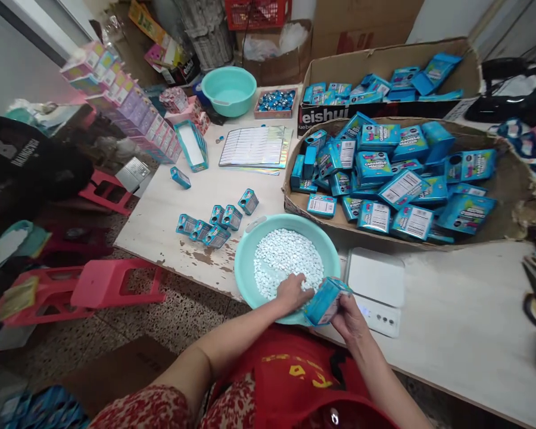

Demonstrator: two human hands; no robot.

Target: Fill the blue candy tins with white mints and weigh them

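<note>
A teal basin (pixel 250 250) full of small white candies (pixel 286 256) sits at the table's near edge. My left hand (pixel 292 292) reaches into the candies with its fingers curled as if scooping; what it holds is hidden. My right hand (pixel 351 319) grips a small blue carton (pixel 325 301), tilted over the basin's near rim. A white digital scale (pixel 377 286) lies just right of the basin. Several filled blue cartons (pixel 214 223) stand in a group on the table to the left.
A wide cardboard tray (pixel 509 190) piled with blue cartons sits behind the scale, another box (pixel 467 65) of them beyond. At the back are an empty teal bowl (pixel 228 89), a printed sheet (pixel 254 146) and stacked pastel boxes (pixel 125 101). Pink stools (pixel 111 286) stand on the floor left.
</note>
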